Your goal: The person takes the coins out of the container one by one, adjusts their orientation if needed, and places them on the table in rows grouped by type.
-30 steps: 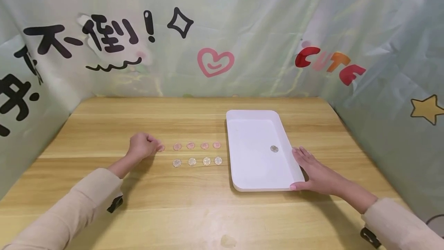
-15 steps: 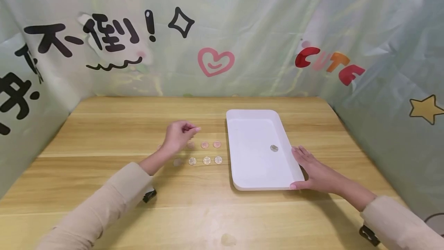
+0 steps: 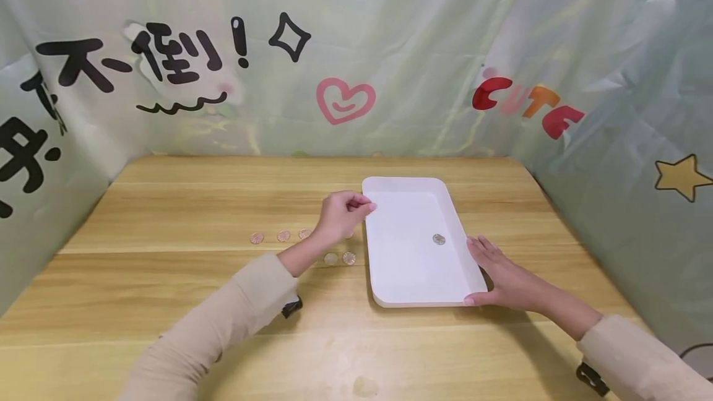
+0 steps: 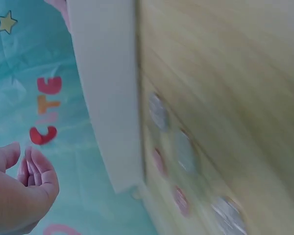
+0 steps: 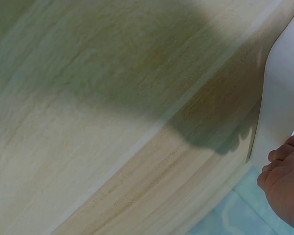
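Observation:
My left hand [image 3: 341, 215] hovers over the left rim of a white tray [image 3: 403, 265]. In the left wrist view its fingers curl loosely, with a gap between thumb and forefinger and nothing seen in it. One silver-coloured coin [image 3: 439, 239] lies inside the tray, right of centre. My right hand [image 3: 504, 277] rests against the tray's right side, fingers straight along the rim and thumb at the near corner. Left of the tray is a row of copper-coloured coins [image 3: 257, 237], with silver-coloured coins [image 3: 349, 258] in a nearer row; my left arm hides part of both.
The wooden table [image 3: 139, 215] carries everything. Printed cloth [image 3: 423, 48] hangs behind it and on both sides. A pale round spot [image 3: 366, 386] marks the table near the front edge.
My left hand has left the leftmost copper coin and swept right over the rows to the tray's left rim. That coin stays in place. The right hand and tray keep still.

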Motion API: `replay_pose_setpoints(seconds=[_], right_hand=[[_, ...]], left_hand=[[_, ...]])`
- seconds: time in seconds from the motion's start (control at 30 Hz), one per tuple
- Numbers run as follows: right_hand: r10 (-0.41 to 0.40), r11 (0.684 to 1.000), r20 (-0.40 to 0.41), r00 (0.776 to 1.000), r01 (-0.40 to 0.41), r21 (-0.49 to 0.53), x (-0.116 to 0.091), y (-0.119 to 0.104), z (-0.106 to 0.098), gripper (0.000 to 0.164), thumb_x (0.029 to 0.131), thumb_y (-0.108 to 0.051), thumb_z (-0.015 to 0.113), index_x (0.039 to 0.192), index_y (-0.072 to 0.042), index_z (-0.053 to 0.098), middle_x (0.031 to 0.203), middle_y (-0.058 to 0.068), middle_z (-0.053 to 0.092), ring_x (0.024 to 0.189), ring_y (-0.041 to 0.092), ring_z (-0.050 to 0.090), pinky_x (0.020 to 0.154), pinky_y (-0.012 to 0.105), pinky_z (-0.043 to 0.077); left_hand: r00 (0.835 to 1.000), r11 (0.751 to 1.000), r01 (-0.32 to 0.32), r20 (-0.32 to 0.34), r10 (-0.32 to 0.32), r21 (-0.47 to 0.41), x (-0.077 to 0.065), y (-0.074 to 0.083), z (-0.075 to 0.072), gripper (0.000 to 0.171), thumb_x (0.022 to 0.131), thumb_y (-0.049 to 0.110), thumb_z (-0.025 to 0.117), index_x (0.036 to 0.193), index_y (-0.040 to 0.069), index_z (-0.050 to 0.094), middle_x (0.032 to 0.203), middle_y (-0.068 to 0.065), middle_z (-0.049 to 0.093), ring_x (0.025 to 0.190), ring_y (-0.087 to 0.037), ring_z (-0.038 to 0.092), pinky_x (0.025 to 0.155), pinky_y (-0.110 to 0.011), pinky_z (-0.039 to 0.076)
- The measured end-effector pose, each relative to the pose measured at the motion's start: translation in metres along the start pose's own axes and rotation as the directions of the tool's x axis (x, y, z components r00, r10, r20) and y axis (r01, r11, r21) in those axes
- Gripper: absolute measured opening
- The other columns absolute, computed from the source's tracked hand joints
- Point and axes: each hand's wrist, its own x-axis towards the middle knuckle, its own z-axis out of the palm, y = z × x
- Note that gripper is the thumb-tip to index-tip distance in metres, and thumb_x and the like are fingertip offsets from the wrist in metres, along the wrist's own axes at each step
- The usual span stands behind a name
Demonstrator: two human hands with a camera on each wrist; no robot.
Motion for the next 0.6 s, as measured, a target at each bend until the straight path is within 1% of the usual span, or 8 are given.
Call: replay_pose_setpoints(seconds=[0.03, 0.17, 0.23, 0.27, 0.3, 0.4, 0.47, 0.6], right_hand=[[0.001, 1.0, 0.0, 1.0, -0.001, -0.001, 0.0, 0.0, 0.0, 0.11, 0.07, -0.049, 0.074, 0.143, 0.01, 0.017, 0.148, 0.032, 0.018, 0.138, 0.047, 0.011, 0.103, 0.063, 0.022], [-0.001, 1.0, -0.006, 1.0, 0.001, -0.002, 0.0, 0.001, 0.002, 0.111, 0.069, -0.05, 0.074, 0.142, 0.01, 0.018, 0.148, 0.032, 0.019, 0.138, 0.047, 0.012, 0.103, 0.063, 0.022], [-0.002, 1.0, -0.008, 1.0, 0.002, 0.001, 0.0, 0.001, 0.002, 0.11, 0.069, -0.05, 0.074, 0.143, 0.01, 0.018, 0.148, 0.031, 0.019, 0.138, 0.047, 0.012, 0.104, 0.063, 0.022], [-0.011, 1.0, -0.012, 1.0, 0.011, -0.001, 0.0, 0.002, 0.002, 0.11, 0.069, -0.05, 0.074, 0.143, 0.01, 0.018, 0.148, 0.032, 0.019, 0.138, 0.047, 0.012, 0.104, 0.062, 0.022], [-0.016, 1.0, -0.014, 1.0, 0.016, -0.003, 0.0, 0.002, 0.003, 0.11, 0.069, -0.049, 0.075, 0.142, 0.01, 0.018, 0.148, 0.032, 0.019, 0.138, 0.047, 0.012, 0.104, 0.062, 0.022], [-0.015, 1.0, -0.018, 1.0, 0.014, -0.009, 0.0, 0.002, 0.002, 0.11, 0.069, -0.049, 0.075, 0.142, 0.01, 0.019, 0.148, 0.032, 0.02, 0.138, 0.047, 0.013, 0.104, 0.062, 0.022], [-0.014, 1.0, -0.021, 1.0, 0.014, -0.011, 0.0, 0.002, 0.002, 0.11, 0.069, -0.049, 0.075, 0.142, 0.011, 0.019, 0.147, 0.032, 0.02, 0.137, 0.047, 0.013, 0.104, 0.062, 0.022], [-0.02, 1.0, -0.026, 0.999, 0.02, -0.019, 0.0, 0.0, 0.001, 0.109, 0.069, -0.05, 0.075, 0.141, 0.011, 0.02, 0.147, 0.033, 0.022, 0.137, 0.048, 0.014, 0.103, 0.062, 0.024]], left_hand=[[1.0, 1.0, -0.011, 0.007, 0.011, -0.013, 0.001, 0.003, 0.005, 0.016, 0.084, 0.012, 0.067, 0.09, -0.002, 0.068, 0.081, -0.016, 0.068, 0.067, -0.019, 0.061, 0.059, -0.016, 0.049], [0.998, 0.997, -0.045, 0.038, 0.047, -0.059, 0.006, 0.013, 0.021, 0.016, 0.085, 0.012, 0.067, 0.091, -0.003, 0.068, 0.083, -0.019, 0.069, 0.068, -0.024, 0.064, 0.058, -0.017, 0.051], [0.998, 0.996, -0.044, 0.051, 0.048, -0.081, 0.008, 0.017, 0.029, 0.017, 0.085, 0.012, 0.066, 0.092, -0.003, 0.068, 0.083, -0.019, 0.069, 0.071, -0.028, 0.065, 0.059, -0.017, 0.051], [0.997, 0.995, -0.043, 0.057, 0.048, -0.093, 0.01, 0.019, 0.032, 0.017, 0.085, 0.012, 0.066, 0.092, -0.003, 0.068, 0.084, -0.019, 0.069, 0.071, -0.028, 0.065, 0.06, -0.018, 0.052], [0.997, 0.993, -0.039, 0.062, 0.046, -0.109, 0.011, 0.022, 0.035, 0.017, 0.085, 0.012, 0.066, 0.092, -0.004, 0.068, 0.084, -0.019, 0.069, 0.074, -0.031, 0.066, 0.06, -0.018, 0.053], [0.997, 0.987, -0.042, 0.061, 0.052, -0.157, 0.016, 0.029, 0.044, 0.016, 0.085, 0.011, 0.066, 0.092, -0.004, 0.069, 0.084, -0.02, 0.069, 0.076, -0.034, 0.066, 0.061, -0.019, 0.054], [0.997, 0.984, -0.046, 0.054, 0.056, -0.172, 0.02, 0.034, 0.05, 0.016, 0.085, 0.011, 0.066, 0.092, -0.003, 0.069, 0.084, -0.02, 0.069, 0.075, -0.033, 0.067, 0.061, -0.019, 0.054], [0.998, 0.983, -0.023, 0.054, 0.034, -0.182, 0.029, 0.046, 0.06, 0.017, 0.085, 0.013, 0.067, 0.093, -0.002, 0.07, 0.086, -0.018, 0.07, 0.074, -0.028, 0.067, 0.061, -0.018, 0.053]])
